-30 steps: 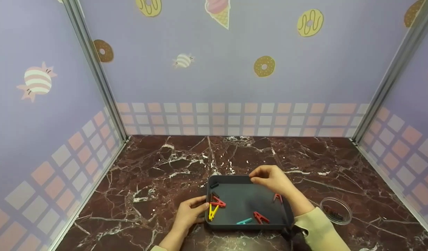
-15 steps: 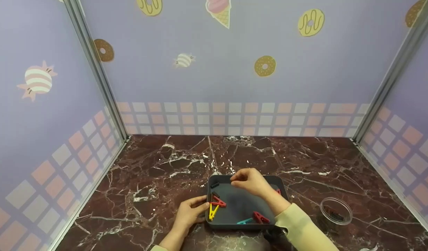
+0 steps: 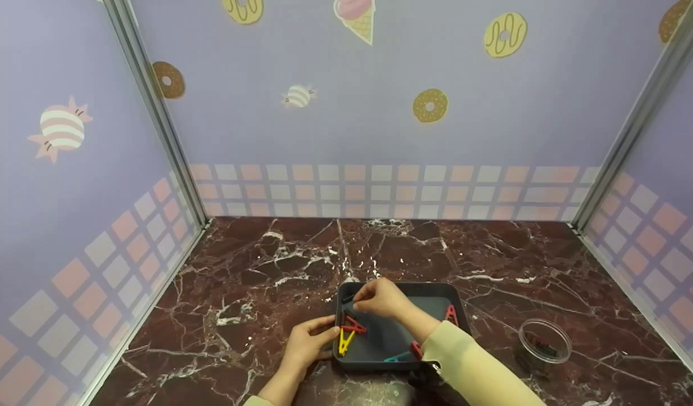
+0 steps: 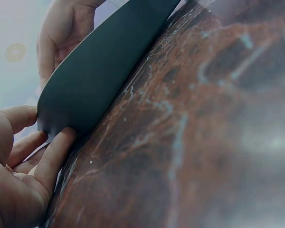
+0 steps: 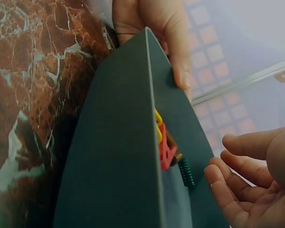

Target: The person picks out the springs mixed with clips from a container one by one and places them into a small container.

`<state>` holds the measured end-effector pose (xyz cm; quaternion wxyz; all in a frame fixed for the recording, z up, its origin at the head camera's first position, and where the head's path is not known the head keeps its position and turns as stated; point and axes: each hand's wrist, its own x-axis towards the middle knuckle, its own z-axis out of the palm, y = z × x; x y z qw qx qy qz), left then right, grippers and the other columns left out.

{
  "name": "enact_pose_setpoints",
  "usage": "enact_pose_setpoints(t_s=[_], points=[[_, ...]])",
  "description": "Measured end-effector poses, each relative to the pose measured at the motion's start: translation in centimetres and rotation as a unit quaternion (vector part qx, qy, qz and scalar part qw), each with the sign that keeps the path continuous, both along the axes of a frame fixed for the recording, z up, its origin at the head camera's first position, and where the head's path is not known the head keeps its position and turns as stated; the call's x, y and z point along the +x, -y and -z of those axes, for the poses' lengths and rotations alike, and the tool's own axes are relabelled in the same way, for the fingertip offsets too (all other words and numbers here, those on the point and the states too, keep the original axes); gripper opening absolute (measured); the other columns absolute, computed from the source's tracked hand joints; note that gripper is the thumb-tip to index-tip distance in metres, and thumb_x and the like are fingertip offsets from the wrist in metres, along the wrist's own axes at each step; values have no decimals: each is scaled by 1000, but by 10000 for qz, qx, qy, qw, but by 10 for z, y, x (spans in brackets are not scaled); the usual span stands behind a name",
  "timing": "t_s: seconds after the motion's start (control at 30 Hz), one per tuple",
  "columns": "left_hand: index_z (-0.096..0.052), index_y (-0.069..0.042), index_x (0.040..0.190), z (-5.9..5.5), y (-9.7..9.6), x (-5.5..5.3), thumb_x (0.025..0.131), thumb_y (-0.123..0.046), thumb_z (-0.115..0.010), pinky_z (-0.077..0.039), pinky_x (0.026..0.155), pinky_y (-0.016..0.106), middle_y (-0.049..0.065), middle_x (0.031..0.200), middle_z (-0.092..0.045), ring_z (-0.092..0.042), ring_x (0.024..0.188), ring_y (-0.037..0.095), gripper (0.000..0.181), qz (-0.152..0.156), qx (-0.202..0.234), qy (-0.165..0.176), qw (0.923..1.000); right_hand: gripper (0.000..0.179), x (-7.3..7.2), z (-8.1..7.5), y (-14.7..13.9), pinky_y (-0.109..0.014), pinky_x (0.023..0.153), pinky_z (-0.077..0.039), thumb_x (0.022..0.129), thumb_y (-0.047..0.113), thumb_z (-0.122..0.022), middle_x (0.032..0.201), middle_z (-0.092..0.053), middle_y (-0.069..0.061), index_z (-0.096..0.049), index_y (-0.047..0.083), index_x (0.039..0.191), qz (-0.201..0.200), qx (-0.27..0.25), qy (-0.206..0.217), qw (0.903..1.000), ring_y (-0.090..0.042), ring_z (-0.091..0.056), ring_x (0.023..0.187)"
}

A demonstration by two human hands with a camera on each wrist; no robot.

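Observation:
My left hand (image 3: 307, 341) grips the left wall of a dark grey tray (image 3: 391, 366), thumb over the rim and fingers against the outside. My right hand (image 3: 380, 299) hangs over the tray's far left part, fingers loosely bent; the right wrist view shows nothing between thumb and fingertips (image 5: 213, 173). Below it by the left wall lie a dark green ribbed piece (image 5: 186, 173), a brown piece (image 5: 174, 148), a red clothespin (image 3: 355, 325) and a yellow clothespin (image 3: 345, 342). A teal clothespin (image 3: 398, 357) and another red one (image 3: 416, 349), partly behind the sleeve, lie near the front wall.
One more red clothespin (image 3: 451, 314) leans at the tray's right wall. A clear round tub (image 3: 521, 344) with small dark and reddish pieces stands to the right on the marbled tabletop (image 3: 256, 293). Patterned panels (image 3: 369, 135) enclose the back and sides.
My right hand has moved left across the tray, from its far right rim to above the pieces at the left. The left hand stays on the tray wall.

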<state>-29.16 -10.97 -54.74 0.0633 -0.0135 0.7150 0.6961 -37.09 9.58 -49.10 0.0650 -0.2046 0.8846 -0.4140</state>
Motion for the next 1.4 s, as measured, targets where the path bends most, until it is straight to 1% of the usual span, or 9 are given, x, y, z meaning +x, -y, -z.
enact_pose_setpoints(t_s=[0.17,0.27,0.43,0.63,0.77,0.9,1.03,1.2,1.4], points=[[-60,9,138,0,-1,0,98,-14,-71,-66,72,38,29,127,-69,-76,101,30,48,-7,65,-11,10000,8,-2,2,10,-23,59,-54,85,11,-82,81,-78,-9,-81,4,90,166,326,127,9993,-8,-63,64],[-60,9,138,0,-1,0,97,-15,-71,-66,71,37,29,128,-69,-76,102,30,48,2,62,-22,10000,9,-3,3,15,-25,61,-55,84,11,-84,82,-78,-9,-80,4,88,290,520,148,9981,-9,-64,66],[-60,9,138,0,0,1,97,-15,-71,-66,71,37,30,130,-67,-76,104,30,48,3,65,-51,10000,10,-6,8,21,-27,64,-57,82,13,-85,82,-78,-7,-81,5,85,341,895,18,9954,-10,-64,68],[-61,9,137,-1,0,1,97,-14,-71,-66,70,35,29,128,-68,-76,102,27,47,56,127,-120,9998,10,-9,13,26,-23,60,-51,79,13,-86,77,-76,-5,-79,6,79,444,1220,-219,9913,-8,-55,63],[-61,8,136,-1,0,1,97,-14,-72,-66,68,34,28,127,-69,-76,102,27,47,22,84,-130,9999,9,-9,14,28,-26,62,-54,78,11,-86,77,-76,-4,-79,6,79,466,1307,-263,9900,-10,-57,64],[-62,8,136,-1,0,1,96,-15,-72,-66,68,34,28,127,-69,-75,103,27,47,-7,38,-109,9999,9,-8,13,27,-30,65,-57,77,9,-86,80,-77,-6,-78,5,80,401,1394,-253,9891,-12,-59,67],[-60,9,138,-1,0,1,97,-16,-72,-66,70,36,29,129,-68,-75,104,29,49,8,14,-95,10000,11,-8,13,23,-32,67,-58,74,7,-86,80,-76,-7,-77,5,80,359,1463,-344,9880,-14,-59,69],[-58,10,140,0,0,0,98,-15,-71,-66,72,38,31,132,-66,-76,101,31,50,2,31,-37,10000,14,-10,16,16,-29,65,-55,72,7,-90,77,-75,-6,-77,6,79,247,1314,-416,9902,-11,-56,66],[-58,9,140,0,0,-1,98,-15,-71,-66,73,39,31,132,-66,-76,102,30,50,-11,68,-12,10000,12,-13,21,9,-26,63,-53,72,9,-89,74,-75,-3,-77,8,74,90,1214,-619,9906,-8,-53,63]])
